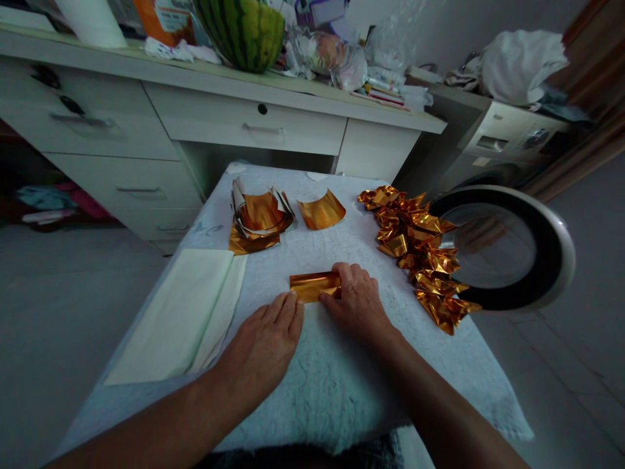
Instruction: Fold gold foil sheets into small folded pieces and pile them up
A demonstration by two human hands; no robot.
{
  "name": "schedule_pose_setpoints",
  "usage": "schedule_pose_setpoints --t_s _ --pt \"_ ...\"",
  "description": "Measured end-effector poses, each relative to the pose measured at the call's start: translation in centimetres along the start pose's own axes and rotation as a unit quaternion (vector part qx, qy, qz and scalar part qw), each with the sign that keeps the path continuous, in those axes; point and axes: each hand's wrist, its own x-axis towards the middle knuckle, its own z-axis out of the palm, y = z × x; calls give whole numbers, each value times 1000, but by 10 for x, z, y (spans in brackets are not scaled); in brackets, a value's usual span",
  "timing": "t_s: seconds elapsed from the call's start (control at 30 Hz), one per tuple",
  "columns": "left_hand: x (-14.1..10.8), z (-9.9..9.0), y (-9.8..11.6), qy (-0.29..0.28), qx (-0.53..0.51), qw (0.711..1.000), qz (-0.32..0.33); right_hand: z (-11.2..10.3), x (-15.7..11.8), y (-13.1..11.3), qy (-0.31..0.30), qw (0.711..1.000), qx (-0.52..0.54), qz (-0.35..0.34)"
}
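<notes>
While the near left corner of a folded gold foil piece [311, 285] is touched by the straight, closely set fingers of the left hand [266, 342], its right end is held between thumb and bent fingers of the right hand [360, 301]. The piece is laid mid-way across the cloth-covered counter [336, 384], between pale paper [170, 312] and heaped foil shapes [417, 251].

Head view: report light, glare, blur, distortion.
Head view: dim overall, deep shadow beneath the desk; head view: glints on the foil heap; head view: sheen on the gold sheet between the left hand and right hand, neither obviously smeared; head view: stretching toward edges.
</notes>
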Motion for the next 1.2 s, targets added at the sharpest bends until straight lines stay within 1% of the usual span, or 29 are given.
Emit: schedule_pose_setpoints --t_s 0.2,0.37,0.53,0.6,0.67,0.77,0.83,0.93,1.03,1.13,1.2 --pt "2 -3 -2 4 13 1000 1 -5 -1 20 -17 999 -3 34" --pt "8 -7 -5 -22 20 999 12 -6 0 32 -28 999 8 45" --pt "18 -19 -7 -36 10 999 21 -10 3 39 -52 998 24 41" --pt "24 -26 -7 -57 7 998 13 -13 5 43 -59 997 32 35" --pt "29 -31 -6 -79 1 997 4 -17 7 47 -67 997 41 25" --pt "36 -36 -5 -88 -25 996 -1 -24 11 49 -84 994 62 -3" --pt "39 -37 -6 -83 -36 996 -3 -26 14 47 -88 991 95 -38" --pt "39 -34 -9 -63 -42 997 -6 -23 19 41 -65 984 143 -83" --pt "36 -26 -13 -28 -64 998 -9 -14 24 39 -43 985 151 -73" --pt "34 -17 -18 21 -80 996 -31 -9 25 40 -58 985 141 -81" --pt "35 -14 -20 28 -101 993 -46 -9 24 42 -71 983 139 -99"
